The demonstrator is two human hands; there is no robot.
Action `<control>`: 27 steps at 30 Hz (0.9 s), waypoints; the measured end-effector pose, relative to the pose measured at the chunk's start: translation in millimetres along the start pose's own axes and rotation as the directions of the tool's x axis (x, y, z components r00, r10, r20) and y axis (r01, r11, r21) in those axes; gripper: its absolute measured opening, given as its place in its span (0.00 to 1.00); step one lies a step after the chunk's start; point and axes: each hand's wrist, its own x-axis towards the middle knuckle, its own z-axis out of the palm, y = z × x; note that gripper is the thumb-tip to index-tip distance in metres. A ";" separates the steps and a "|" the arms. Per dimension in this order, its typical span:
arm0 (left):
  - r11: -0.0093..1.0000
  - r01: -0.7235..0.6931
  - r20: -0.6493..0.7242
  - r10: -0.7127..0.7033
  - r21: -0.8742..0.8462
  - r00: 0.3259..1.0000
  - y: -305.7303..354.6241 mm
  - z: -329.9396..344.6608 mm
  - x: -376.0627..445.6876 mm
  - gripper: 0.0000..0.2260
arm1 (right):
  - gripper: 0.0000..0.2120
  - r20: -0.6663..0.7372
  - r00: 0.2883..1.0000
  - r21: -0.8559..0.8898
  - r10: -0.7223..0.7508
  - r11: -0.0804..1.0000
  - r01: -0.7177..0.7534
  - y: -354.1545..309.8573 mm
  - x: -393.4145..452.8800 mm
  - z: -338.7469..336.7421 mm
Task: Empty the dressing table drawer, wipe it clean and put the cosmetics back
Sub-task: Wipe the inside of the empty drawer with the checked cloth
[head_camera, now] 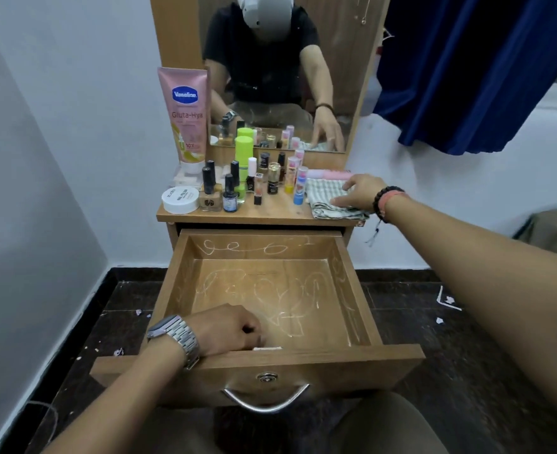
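The drawer stands pulled out and bare but chalk-marked, its cosmetics parked on the far tabletop. The right hand lies flat-fingered on the folded cloth, likely to wipe; the left hand, curled, rests inside the near-left corner, seemingly steadying it.

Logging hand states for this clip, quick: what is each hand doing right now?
Left hand: fingers curled inside the drawer; whether it holds anything cannot be told.
Right hand: open, fingers resting on the folded cloth.
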 end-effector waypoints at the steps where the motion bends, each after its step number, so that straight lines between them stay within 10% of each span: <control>1: 1.000 0.002 -0.010 -0.002 -0.004 1.000 -1.2 0.2 0.3 0.12 | 0.21 -0.029 0.999 0.063 0.013 0.998 -0.012 2.9 -1.0 2.0; 15: 0.994 0.003 -0.294 0.031 0.113 0.955 10.8 -1.9 -12.8 0.04 | 0.18 -0.026 0.989 0.682 0.145 0.726 -0.088 48.8 -53.6 -2.0; 27: 0.848 -0.521 -0.786 0.385 0.095 0.484 153.4 45.7 -29.0 0.24 | 0.18 0.202 0.975 0.962 -0.096 0.208 -0.179 46.7 -237.3 -3.6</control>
